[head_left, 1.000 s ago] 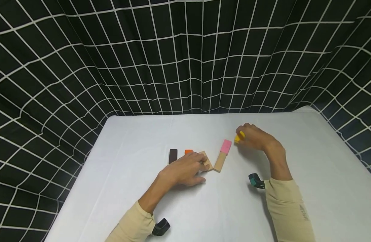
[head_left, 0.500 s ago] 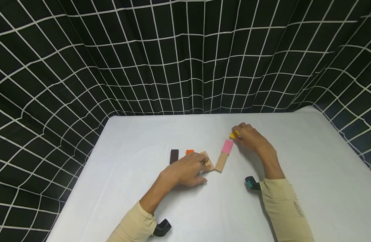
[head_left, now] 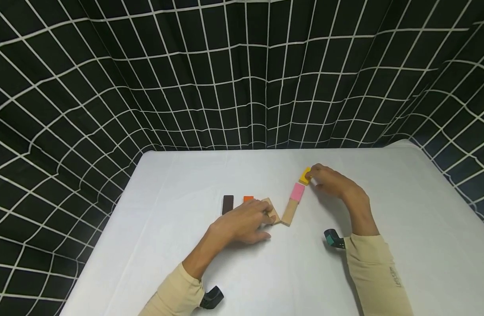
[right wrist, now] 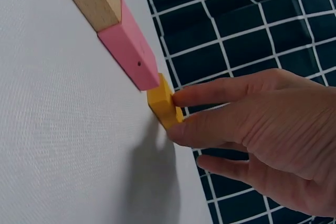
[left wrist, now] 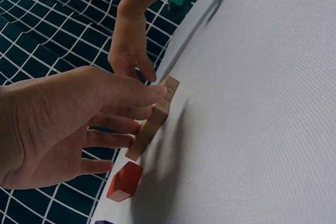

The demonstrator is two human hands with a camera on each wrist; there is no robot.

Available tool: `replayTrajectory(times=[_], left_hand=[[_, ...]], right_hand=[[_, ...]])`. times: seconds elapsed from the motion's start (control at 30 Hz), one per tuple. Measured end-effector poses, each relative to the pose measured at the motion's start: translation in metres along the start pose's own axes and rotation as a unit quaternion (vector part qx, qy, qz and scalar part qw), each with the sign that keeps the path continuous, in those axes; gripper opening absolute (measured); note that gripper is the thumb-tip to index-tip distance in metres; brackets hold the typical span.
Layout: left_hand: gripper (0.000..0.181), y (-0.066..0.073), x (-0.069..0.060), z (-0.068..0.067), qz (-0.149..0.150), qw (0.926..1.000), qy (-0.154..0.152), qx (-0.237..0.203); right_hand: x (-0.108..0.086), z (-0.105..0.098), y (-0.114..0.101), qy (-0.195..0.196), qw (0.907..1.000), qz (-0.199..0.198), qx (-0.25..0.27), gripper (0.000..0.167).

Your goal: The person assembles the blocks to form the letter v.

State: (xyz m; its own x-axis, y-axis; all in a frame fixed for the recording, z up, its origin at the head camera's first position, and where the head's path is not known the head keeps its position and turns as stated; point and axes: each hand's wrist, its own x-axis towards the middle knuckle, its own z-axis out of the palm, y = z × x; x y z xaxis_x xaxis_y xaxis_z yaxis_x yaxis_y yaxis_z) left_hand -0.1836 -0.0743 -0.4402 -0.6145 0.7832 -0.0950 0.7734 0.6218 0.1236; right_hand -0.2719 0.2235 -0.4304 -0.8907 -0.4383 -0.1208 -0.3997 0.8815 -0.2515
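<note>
Pinching the yellow block (right wrist: pixel 161 99) at the far end of the pink block (head_left: pixel 297 192), the right hand (head_left: pixel 331 180) tends a seemingly part-built line; the left hand (head_left: pixel 242 221), fingers relaxed, rests at a wooden block (left wrist: pixel 148 136); the orange block (left wrist: pixel 125 181) and dark block (head_left: pixel 227 205) lie unjoined.

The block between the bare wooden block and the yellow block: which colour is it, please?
That block is pink, best seen in the right wrist view.
</note>
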Motion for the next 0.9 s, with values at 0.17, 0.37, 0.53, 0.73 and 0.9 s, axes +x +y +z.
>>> replayTrajectory(times=[0.17,0.37,0.53,0.73,0.9], left_hand=[[0.042,0.0,-0.0016,-0.0007,-0.004,1.0,-0.006,-0.004],[0.041,-0.0006,-0.0019,0.0007,-0.006,1.0,-0.006,-0.004],[0.041,-0.001,-0.0005,0.0012,-0.002,1.0,-0.006,0.007],[0.041,-0.0005,-0.0003,0.0006,0.001,0.9999,-0.009,0.006],[0.041,-0.0002,-0.0006,-0.0006,0.0,0.9999,-0.009,0.013]], right_hand=[[-0.0008,-0.0011,-0.0063,-0.009,0.9994,-0.033,0.003,0.047],[-0.0008,-0.0038,-0.009,-0.02,0.999,-0.041,0.006,0.048],[-0.0006,-0.004,-0.007,-0.018,0.9991,-0.036,0.013,0.047],[-0.0032,-0.0048,-0.0064,-0.017,0.9988,-0.042,0.018,0.048],[-0.0043,-0.0057,-0.0065,-0.011,0.9986,-0.049,0.015,0.047]])
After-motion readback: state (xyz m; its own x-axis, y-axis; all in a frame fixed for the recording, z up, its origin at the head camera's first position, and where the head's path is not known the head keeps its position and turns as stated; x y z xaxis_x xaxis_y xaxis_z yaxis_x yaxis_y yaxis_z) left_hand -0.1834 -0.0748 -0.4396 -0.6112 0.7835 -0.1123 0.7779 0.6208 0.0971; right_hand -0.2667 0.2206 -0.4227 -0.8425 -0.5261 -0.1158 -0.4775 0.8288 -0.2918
